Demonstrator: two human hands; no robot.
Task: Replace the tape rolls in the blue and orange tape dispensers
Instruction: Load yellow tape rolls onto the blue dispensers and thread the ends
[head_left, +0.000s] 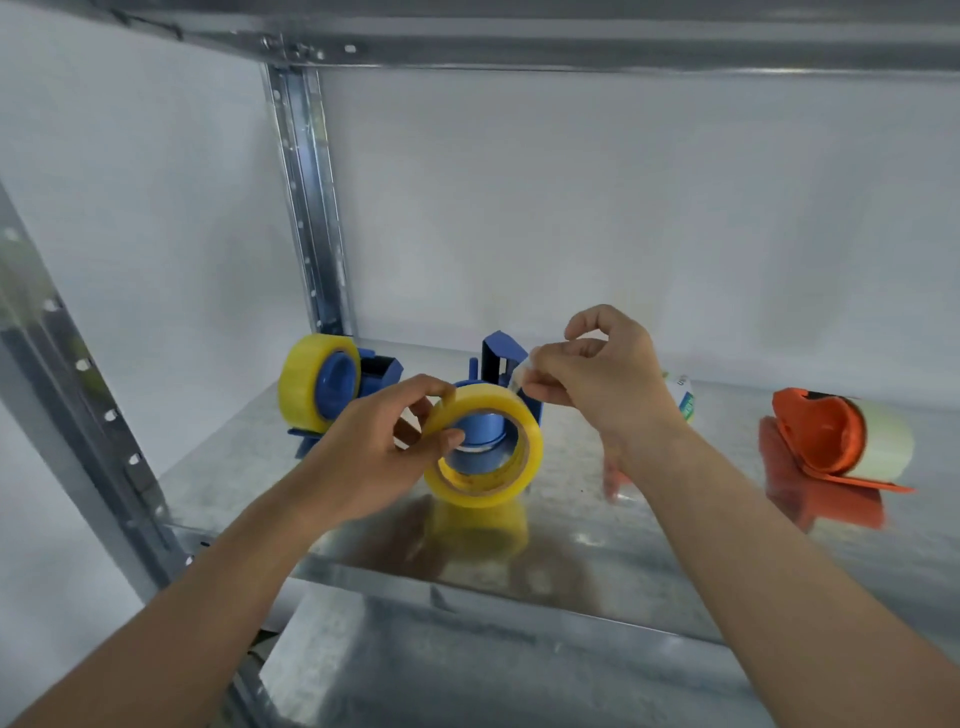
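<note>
1. Tape roll (483, 452), yellow, is where I start: it sits on the hub of the middle blue dispenser (511, 364), on the metal shelf (649, 525), right between my two hands.
2. Left of my fingers, a second blue dispenser (358, 379) stands loaded with its own yellow roll (304, 384), close enough that my left forearm could knock it if I shift the work sideways.
3. My left hand (379, 447) grips the roll, thumb on the outer rim, fingers curled into the core. If that hold slackens, I expect the roll to spin or slide off the hub as the tape is drawn.
4. My right hand (597, 374) pinches the clear tape end (519, 371) just above the roll. It could stick to my fingertips, fold onto itself, or snap back onto the roll.
5. Right of my fingers, well apart, the orange dispenser (821, 436) lies with a pale roll (883, 441); whether it is seated I cannot tell.
</note>
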